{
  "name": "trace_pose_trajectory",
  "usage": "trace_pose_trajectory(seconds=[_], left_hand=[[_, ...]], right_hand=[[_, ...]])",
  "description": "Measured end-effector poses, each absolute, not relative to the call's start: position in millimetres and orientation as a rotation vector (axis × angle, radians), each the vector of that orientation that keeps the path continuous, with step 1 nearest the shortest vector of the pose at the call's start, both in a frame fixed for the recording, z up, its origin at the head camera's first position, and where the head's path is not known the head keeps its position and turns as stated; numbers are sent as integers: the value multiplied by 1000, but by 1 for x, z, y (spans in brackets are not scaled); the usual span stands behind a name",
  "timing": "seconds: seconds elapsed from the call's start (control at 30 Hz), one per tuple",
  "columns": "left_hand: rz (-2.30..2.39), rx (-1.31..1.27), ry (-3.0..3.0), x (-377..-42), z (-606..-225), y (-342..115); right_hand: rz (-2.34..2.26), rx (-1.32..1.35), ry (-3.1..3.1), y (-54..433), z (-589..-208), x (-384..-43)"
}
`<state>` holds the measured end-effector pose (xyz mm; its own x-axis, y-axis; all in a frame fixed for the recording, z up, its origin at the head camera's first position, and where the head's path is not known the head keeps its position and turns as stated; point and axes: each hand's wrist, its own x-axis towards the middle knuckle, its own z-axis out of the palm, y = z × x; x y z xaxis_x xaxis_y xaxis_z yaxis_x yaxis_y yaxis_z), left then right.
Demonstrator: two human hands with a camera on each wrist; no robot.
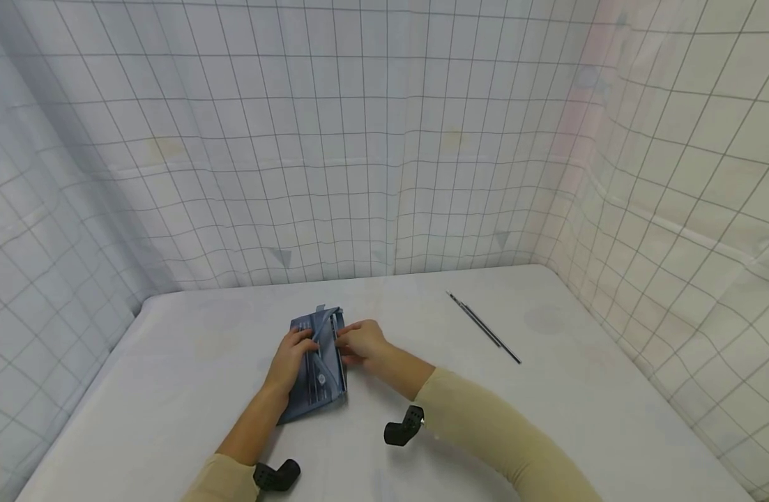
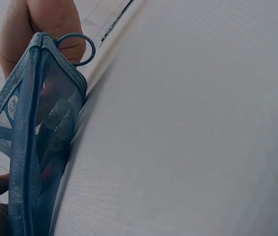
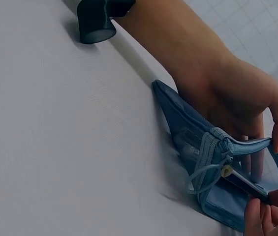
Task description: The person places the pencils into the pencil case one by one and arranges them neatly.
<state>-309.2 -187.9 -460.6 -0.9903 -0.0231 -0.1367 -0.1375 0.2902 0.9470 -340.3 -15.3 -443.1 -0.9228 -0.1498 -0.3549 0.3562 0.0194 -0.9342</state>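
A blue mesh zip pouch (image 1: pixel 326 376) lies on the white table in the head view, its zipped side spread open. My left hand (image 1: pixel 291 355) grips it from the left, with the index finger hooked over the upper edge of the opening (image 3: pixel 249 143) in the right wrist view. From the other side, my right hand (image 1: pixel 362 341) reaches into the mouth. Its thumb and fingers pinch a slim dark pencil (image 3: pixel 247 184) with a pale round end, which lies along the opening. A loop (image 2: pixel 93 49) sticks out from the pouch's corner in the left wrist view.
To the right on the table (image 1: pixel 579 390) lie two long thin dark sticks (image 1: pixel 483 324), side by side at a slant. White curtains with a grid (image 1: pixel 359 139) hang behind the table and along both sides. Dark wrist cameras (image 1: pixel 404 427) sit on both forearms.
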Motion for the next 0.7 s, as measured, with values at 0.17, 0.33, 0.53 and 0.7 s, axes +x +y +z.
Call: trace_pose_trajectory(seconds=[0.17, 0.33, 0.53, 0.7], left_hand=[[1803, -163, 2443, -310, -460, -188], [1795, -169, 2451, -312, -461, -188], [1780, -168, 2453, -312, -460, -188], [1781, -168, 2445, -311, -460, -188]], right_hand=[[-1980, 257, 1930, -17, -443, -340], [-2026, 269, 1895, -20, -444, -340], [-2030, 231, 1917, -27, -450, -338], [-2034, 184, 1918, -33, -454, -334]])
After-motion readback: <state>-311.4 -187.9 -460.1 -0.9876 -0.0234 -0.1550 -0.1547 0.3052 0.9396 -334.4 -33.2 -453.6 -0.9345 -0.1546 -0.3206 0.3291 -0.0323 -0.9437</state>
